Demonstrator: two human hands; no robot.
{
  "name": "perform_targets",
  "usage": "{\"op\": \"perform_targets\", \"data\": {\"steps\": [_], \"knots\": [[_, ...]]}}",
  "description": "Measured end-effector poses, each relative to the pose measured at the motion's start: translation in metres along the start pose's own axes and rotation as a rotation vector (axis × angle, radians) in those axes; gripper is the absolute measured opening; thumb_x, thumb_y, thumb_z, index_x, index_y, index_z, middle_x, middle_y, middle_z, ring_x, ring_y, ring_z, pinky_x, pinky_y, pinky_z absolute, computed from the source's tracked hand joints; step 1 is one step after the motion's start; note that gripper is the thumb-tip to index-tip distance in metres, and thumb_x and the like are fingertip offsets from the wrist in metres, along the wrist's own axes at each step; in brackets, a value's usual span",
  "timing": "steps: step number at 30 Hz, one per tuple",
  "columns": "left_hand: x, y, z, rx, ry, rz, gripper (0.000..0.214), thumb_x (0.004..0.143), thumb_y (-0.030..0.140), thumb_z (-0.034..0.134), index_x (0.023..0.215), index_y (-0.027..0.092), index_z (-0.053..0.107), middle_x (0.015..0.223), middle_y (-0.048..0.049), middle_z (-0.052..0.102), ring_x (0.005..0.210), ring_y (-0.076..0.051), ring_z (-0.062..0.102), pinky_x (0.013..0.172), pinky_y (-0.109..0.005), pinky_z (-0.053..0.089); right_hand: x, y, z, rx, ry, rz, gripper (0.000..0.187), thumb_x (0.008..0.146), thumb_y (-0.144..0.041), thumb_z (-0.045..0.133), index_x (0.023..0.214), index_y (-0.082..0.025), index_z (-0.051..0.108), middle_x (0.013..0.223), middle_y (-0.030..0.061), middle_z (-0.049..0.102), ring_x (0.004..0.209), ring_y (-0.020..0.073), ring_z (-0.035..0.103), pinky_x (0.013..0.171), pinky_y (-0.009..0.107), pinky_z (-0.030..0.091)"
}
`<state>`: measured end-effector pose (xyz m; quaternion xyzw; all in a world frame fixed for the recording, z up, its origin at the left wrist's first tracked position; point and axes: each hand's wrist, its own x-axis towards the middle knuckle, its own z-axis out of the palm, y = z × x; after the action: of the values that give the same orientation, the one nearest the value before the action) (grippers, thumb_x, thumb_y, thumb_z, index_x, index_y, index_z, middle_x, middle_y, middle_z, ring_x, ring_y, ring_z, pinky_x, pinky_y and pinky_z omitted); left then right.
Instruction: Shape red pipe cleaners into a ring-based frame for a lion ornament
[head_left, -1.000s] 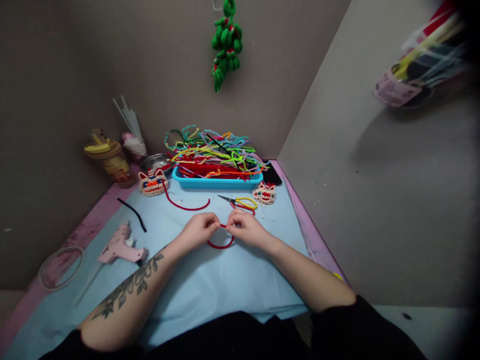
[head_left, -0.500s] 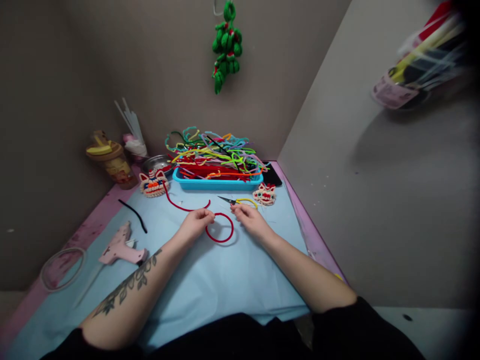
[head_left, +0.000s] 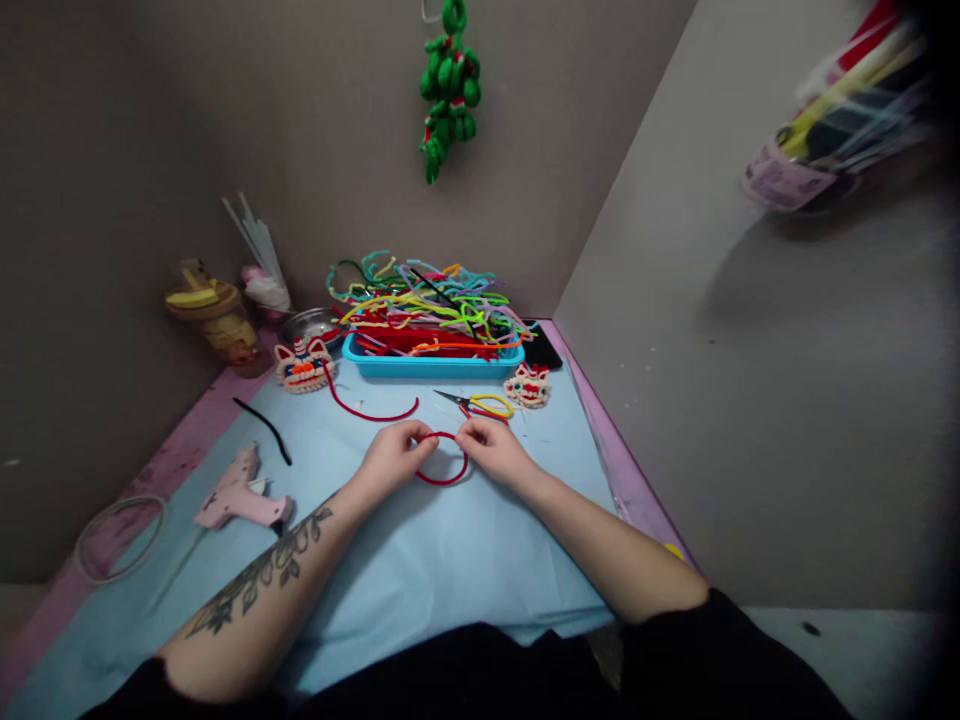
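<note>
A red pipe cleaner [head_left: 447, 477] bent into a loop lies on the light blue sheet [head_left: 405, 570] in the middle of the table. My left hand [head_left: 394, 455] pinches the loop's upper left end. My right hand [head_left: 491, 450] pinches its upper right end, fingers closed. Just beyond the hands lie a second, curved red pipe cleaner [head_left: 371, 412] and small scissors with yellow handles [head_left: 480, 403].
A blue tray [head_left: 431, 365] heaped with coloured pipe cleaners stands at the back. Two small woven cat faces [head_left: 303, 364] [head_left: 527, 385] flank it. A pink glue gun [head_left: 238, 492], a black pipe cleaner [head_left: 262, 428], a tape ring [head_left: 120, 535] and a jar [head_left: 214, 318] sit left.
The hands spread apart half a second ago, opening the red loop into a ring, and have now drawn together again at the top of the loop.
</note>
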<state>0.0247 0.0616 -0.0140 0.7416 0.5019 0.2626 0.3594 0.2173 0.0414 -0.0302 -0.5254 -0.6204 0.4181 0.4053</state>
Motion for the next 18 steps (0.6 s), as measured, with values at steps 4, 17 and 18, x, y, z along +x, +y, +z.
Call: {"op": "perform_targets", "data": {"steps": [4,17,18], "knots": [[0.0,0.0,0.002,-0.11,-0.075,-0.066,0.029,0.072,0.042,0.058,0.069,0.014,0.065,0.062,-0.0013,0.062,0.057,-0.014,0.05,0.055,-0.025,0.036,-0.001,-0.002,0.001,-0.105,0.134,-0.191,0.013,0.078,-0.028,0.06,0.086,-0.02,0.065,0.086,0.0038,0.062,0.079,0.0161,0.055,0.07,0.029,0.045],[0.0,0.001,0.003,-0.242,-0.124,-0.127,0.029,0.068,0.043,0.062,0.068,0.014,0.063,0.059,-0.001,0.058,0.055,-0.013,0.047,0.052,-0.024,0.035,0.01,-0.004,-0.015,0.313,0.457,-0.085,0.018,0.076,-0.032,0.061,0.066,-0.019,0.055,0.06,-0.0042,0.049,0.057,0.011,0.044,0.057,0.025,0.037],[0.001,0.001,0.003,-0.26,-0.118,-0.139,0.029,0.066,0.043,0.063,0.067,0.014,0.062,0.059,-0.0009,0.058,0.055,-0.013,0.047,0.052,-0.024,0.035,0.011,-0.003,-0.022,0.362,0.509,-0.084,0.018,0.076,-0.031,0.061,0.066,-0.019,0.054,0.058,-0.0052,0.047,0.054,0.01,0.041,0.054,0.024,0.034]]}}
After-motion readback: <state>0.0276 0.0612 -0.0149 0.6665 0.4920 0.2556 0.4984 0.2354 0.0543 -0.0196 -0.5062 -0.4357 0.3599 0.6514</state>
